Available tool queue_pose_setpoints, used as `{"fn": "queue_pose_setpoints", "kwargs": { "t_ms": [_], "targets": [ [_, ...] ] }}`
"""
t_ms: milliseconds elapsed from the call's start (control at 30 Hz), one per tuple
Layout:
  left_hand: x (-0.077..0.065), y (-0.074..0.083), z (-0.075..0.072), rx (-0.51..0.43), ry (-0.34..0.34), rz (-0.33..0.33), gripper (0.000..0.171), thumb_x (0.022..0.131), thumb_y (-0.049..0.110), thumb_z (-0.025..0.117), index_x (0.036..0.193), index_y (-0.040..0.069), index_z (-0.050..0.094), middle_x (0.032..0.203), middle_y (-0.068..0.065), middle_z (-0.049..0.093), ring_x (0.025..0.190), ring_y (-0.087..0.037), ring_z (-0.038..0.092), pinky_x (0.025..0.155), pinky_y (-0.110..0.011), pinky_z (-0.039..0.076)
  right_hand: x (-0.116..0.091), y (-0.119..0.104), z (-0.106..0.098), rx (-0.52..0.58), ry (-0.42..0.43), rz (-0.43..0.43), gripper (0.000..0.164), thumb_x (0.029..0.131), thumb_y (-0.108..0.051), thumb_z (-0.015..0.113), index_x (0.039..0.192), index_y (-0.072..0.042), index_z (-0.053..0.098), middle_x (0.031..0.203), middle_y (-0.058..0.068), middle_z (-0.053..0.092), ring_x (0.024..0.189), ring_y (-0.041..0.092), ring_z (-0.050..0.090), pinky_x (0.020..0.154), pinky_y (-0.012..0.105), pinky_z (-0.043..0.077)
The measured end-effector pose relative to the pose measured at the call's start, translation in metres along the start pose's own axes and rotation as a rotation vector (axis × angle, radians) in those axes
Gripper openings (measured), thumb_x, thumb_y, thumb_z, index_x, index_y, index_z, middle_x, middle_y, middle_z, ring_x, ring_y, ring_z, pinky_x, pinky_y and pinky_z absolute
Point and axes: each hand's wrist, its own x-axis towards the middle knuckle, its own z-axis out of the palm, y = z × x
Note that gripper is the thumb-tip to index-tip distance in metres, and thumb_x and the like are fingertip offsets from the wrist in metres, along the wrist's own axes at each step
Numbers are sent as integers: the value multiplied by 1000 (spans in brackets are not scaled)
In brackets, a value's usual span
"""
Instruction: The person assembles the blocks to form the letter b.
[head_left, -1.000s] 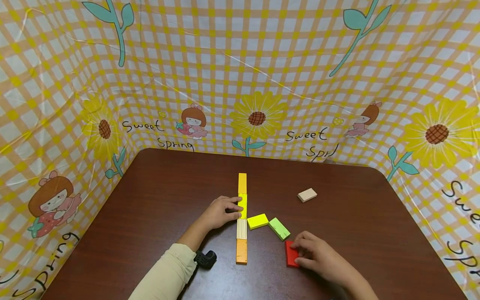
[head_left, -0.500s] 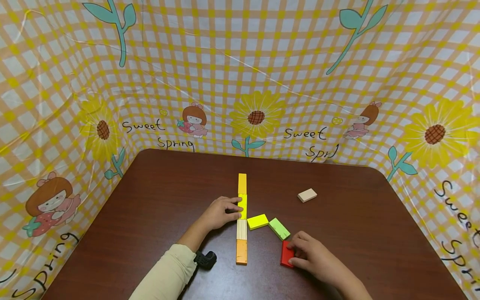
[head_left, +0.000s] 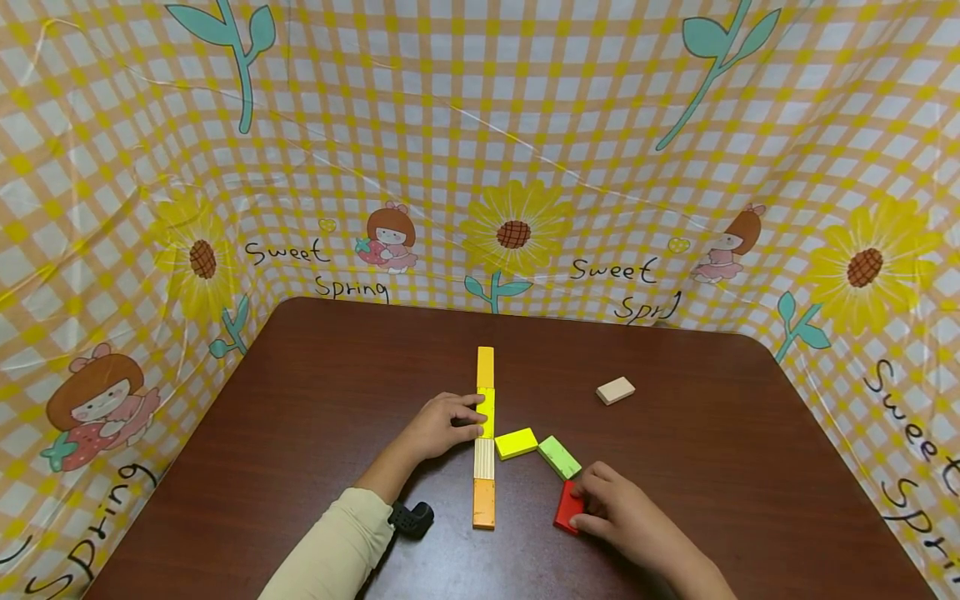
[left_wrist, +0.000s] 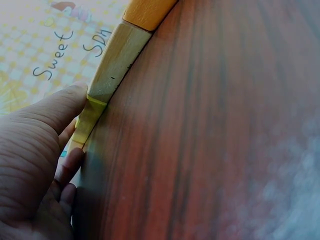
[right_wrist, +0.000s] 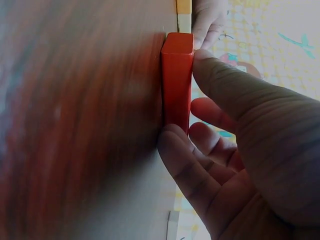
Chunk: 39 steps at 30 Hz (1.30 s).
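Observation:
A line of blocks runs away from me up the table's middle in the head view: an orange block (head_left: 483, 503), a pale striped block (head_left: 484, 458), a yellow block (head_left: 490, 408) and a golden block (head_left: 486, 367). My left hand (head_left: 441, 427) rests its fingertips on the yellow one from the left. To the right, a bright yellow block (head_left: 516, 443) angles off the line, followed by a light green block (head_left: 559, 457). Beyond its near end lies a red block (head_left: 567, 508), slanted. My right hand (head_left: 630, 517) holds it with thumb and curled fingertips; the right wrist view shows the red block (right_wrist: 177, 85) flat on the tabletop.
A plain wooden block (head_left: 616, 390) lies apart at the back right of the dark brown table (head_left: 360, 350). A checked cloth (head_left: 420, 158) with sunflowers hangs around the back and sides. A black device (head_left: 412, 518) sits at the left cuff.
My right hand has slid the red block a little left and turned it, so its near end points further left. The left hand and the other blocks have stayed put.

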Motion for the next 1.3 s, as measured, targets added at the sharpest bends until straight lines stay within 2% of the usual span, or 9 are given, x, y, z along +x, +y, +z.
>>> {"fn": "queue_pose_setpoints", "kwargs": {
  "t_ms": [500, 733, 800, 1033, 1300],
  "targets": [
    [0, 0, 0, 9, 2, 12, 25, 95, 22, 70, 117, 13, 76, 144, 3, 54, 126, -24, 49, 106, -46, 38, 1, -7, 6, -45, 20, 41, 27, 78, -15, 85, 92, -18, 62, 94, -12, 50, 74, 1, 55, 63, 21, 49],
    [-2, 1, -1, 4, -3, 2, 26, 95, 23, 70, 118, 13, 75, 145, 3, 53, 127, -24, 48, 106, -48, 37, 4, -5, -4, 57, 8, 80, 18, 85, -21, 80, 97, -19, 67, 94, -10, 56, 75, 2, 53, 63, 23, 48],
    [-2, 1, -1, 4, -1, 2, 26, 95, 23, 70, 118, 13, 75, 145, 3, 53, 127, -24, 48, 106, -48, 37, 7, 2, -11, 55, 28, 82, 16, 86, -19, 79, 98, -20, 68, 95, -9, 59, 77, 4, 54, 64, 24, 48],
    [-2, 1, 0, 1, -4, -10, 25, 95, 22, 70, 117, 13, 76, 145, 4, 54, 127, -23, 48, 106, -47, 38, 18, 41, -37, -107, 127, 48, 19, 84, -10, 80, 96, -19, 69, 100, -10, 61, 90, 11, 61, 75, 35, 53],
    [-1, 2, -1, -6, -1, -2, 25, 94, 21, 70, 117, 12, 76, 144, 3, 54, 126, -24, 48, 105, -46, 38, 36, 81, -59, -151, 171, 77, 16, 85, -5, 78, 97, -10, 69, 103, 0, 62, 94, 25, 63, 79, 47, 52]
  ]
}}
